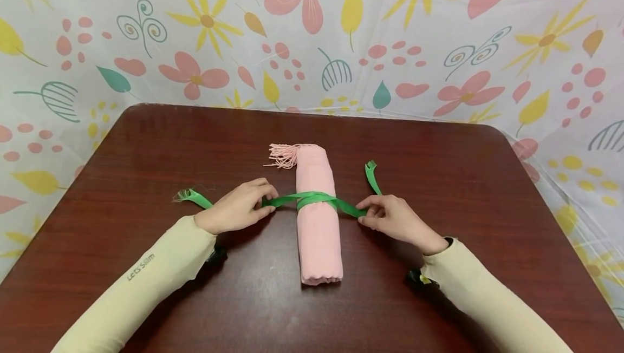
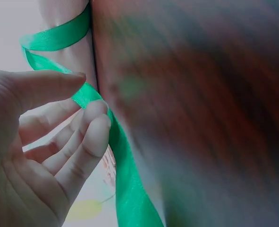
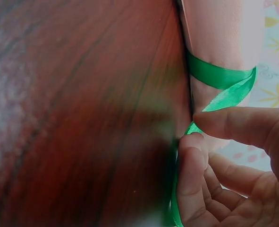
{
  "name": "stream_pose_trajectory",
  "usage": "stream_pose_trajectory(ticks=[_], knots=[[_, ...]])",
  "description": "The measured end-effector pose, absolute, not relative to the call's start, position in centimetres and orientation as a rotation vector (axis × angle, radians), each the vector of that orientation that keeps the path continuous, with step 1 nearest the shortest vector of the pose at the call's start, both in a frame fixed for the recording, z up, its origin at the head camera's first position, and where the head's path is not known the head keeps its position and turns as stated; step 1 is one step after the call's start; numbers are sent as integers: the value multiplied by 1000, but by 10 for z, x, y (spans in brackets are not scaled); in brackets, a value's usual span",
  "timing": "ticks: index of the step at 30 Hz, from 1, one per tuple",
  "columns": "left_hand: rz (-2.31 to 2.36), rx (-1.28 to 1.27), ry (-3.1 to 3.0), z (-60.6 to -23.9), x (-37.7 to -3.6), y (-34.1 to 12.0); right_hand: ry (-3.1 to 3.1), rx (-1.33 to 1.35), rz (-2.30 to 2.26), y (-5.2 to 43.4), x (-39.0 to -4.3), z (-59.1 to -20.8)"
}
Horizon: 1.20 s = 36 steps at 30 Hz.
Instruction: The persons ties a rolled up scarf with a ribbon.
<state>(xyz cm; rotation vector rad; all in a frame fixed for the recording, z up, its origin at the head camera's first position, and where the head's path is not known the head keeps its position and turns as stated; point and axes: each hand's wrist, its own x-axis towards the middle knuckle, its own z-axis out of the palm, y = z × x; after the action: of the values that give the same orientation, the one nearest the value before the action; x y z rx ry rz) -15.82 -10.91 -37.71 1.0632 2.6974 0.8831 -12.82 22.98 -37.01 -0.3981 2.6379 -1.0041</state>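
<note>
A rolled pink scarf [image 1: 319, 244] lies lengthwise on the table, its tassels [image 1: 284, 155] at the far end. Round its middle runs a green ribbon [image 1: 317, 197], crossed on top, with one length drawn out to each side. On the left, my left hand [image 1: 241, 206] pinches one length between thumb and fingers; the left wrist view shows the ribbon [image 2: 132, 189] trailing past the fingertips. My right hand [image 1: 397, 217] pinches the other length close beside the roll, also seen in the right wrist view with the ribbon [image 3: 224, 97] leading up to the crossing.
The dark wooden table [image 1: 244, 309] has a back edge against a flowered cloth [image 1: 292, 66]. A frayed ribbon end [image 1: 192, 196] sticks out behind the left hand, and another ribbon end [image 1: 372, 176] stands up beyond the right hand.
</note>
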Motion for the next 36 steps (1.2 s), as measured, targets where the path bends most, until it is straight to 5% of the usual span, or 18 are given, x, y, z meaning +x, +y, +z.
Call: stream_pose_trajectory(ticks=[36], knots=[[1221, 1005, 2805, -353, -159, -107, 2729, -270, -1323, 232, -133, -360]])
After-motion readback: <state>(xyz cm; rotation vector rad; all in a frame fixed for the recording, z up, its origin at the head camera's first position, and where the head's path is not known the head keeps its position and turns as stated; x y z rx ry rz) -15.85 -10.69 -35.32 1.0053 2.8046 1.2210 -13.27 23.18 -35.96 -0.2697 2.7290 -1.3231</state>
